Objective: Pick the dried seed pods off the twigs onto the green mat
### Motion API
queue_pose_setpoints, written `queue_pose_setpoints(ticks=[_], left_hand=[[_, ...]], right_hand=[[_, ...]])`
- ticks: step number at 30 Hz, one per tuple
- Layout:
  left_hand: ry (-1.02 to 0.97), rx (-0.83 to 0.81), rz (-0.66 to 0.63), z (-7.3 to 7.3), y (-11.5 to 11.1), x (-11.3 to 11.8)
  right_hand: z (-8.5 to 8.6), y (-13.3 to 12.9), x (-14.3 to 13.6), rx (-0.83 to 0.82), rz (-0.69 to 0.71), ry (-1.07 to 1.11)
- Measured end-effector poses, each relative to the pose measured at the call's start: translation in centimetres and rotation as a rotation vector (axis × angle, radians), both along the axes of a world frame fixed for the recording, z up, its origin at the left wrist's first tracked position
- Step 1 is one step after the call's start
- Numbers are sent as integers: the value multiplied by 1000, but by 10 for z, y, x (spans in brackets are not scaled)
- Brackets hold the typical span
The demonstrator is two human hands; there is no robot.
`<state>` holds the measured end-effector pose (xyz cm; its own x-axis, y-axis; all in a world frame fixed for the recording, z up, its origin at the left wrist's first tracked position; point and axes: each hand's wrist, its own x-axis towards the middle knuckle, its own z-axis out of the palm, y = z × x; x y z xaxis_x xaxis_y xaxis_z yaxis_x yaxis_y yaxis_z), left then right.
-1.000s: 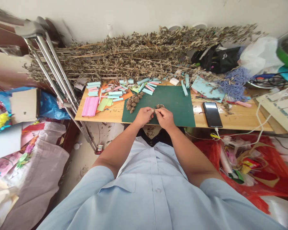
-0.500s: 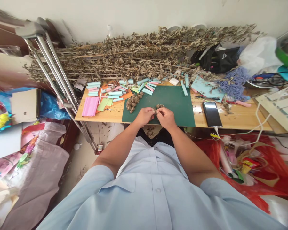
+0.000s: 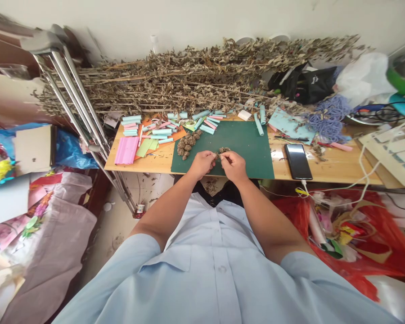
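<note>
My left hand (image 3: 202, 164) and my right hand (image 3: 234, 166) meet fingertip to fingertip over the front of a dark green cutting mat (image 3: 253, 144). Both are closed in a pinch on a small bit of dried leaf (image 3: 218, 156), mostly covered by the fingers. Just behind the fingertips lies a small heap of crumbled dried leaves (image 3: 224, 149). To the left, on the mat, a cluster of brownish balls of rolled dried leaves (image 3: 186, 145) is gathered.
Long dried leafy stalks (image 3: 175, 76) lie along the back. Rolled blue and pink papers (image 3: 162, 132) and a pink paper stack (image 3: 127, 150) sit left. A phone (image 3: 298, 161) on a cable, blue yarn (image 3: 330, 114) and a power strip (image 3: 391, 150) lie right. Metal crutches (image 3: 77, 99) lean at left.
My hands stay in nearly the same place, fingertips still together. Only slight finger movement shows, with the right hand tilted a little differently.
</note>
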<state>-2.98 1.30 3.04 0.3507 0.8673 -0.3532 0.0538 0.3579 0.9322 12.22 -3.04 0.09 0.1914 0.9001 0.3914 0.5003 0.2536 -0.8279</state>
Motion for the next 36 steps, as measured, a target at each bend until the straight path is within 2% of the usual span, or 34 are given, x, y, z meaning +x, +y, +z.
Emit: queue_pose_setpoints(ticks=[7, 12, 19, 24, 28, 36], left_hand=[[12, 32, -19, -1, -1, 0], [48, 65, -7, -3, -1, 0], [74, 111, -1, -3, -2, 0], [96, 102, 17, -3, -2, 0], [100, 102, 18, -5, -2, 0], [95, 104, -16, -4, -1, -1]], right_hand=[[-2, 2, 0, 78, 55, -105], [-3, 2, 0, 70, 46, -118], [0, 2, -1, 47, -49, -56], [0, 2, -3, 78, 37, -173], [-1, 1, -3, 108, 90, -180], [-2, 0, -3, 97, 62, -224]])
